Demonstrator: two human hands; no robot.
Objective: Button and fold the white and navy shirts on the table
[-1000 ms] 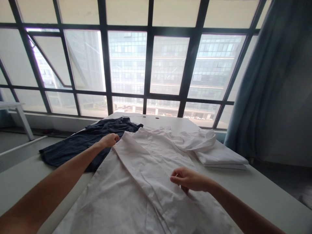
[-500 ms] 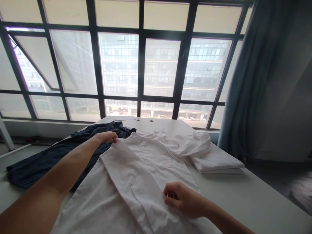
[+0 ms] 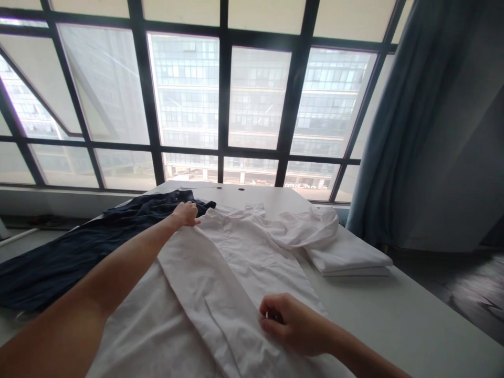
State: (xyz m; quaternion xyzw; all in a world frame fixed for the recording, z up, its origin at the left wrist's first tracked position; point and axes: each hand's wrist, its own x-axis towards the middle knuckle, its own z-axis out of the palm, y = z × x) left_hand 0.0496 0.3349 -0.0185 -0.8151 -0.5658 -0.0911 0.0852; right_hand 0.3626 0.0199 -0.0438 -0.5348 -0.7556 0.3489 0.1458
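Observation:
A white long-sleeved shirt (image 3: 232, 262) lies spread out in front of me, its collar end away from me and one sleeve (image 3: 207, 289) laid lengthwise down over its front. My left hand (image 3: 187, 214) reaches to the far left shoulder of this shirt, thumb stretched out against the cloth; its other fingertips are partly hidden. Low over the sleeve, my right hand (image 3: 285, 323) has loosely curled fingers, with a gap between thumb and forefinger and nothing visible in it. The shirt's other sleeve (image 3: 311, 228) is bunched out to the right.
Dark navy garment (image 3: 90, 241) lies along the left side of the white table (image 3: 374, 310). A folded white stack (image 3: 354, 265) sits at the right, partly under the bunched sleeve. Beyond the table stand large black-framed windows (image 3: 222, 105) and a grey-blue curtain (image 3: 386, 157).
My left hand has loosened from its pinch on the shirt's shoulder and moved slightly right and up. My right hand stays nearly in place. The whole view has shifted a little.

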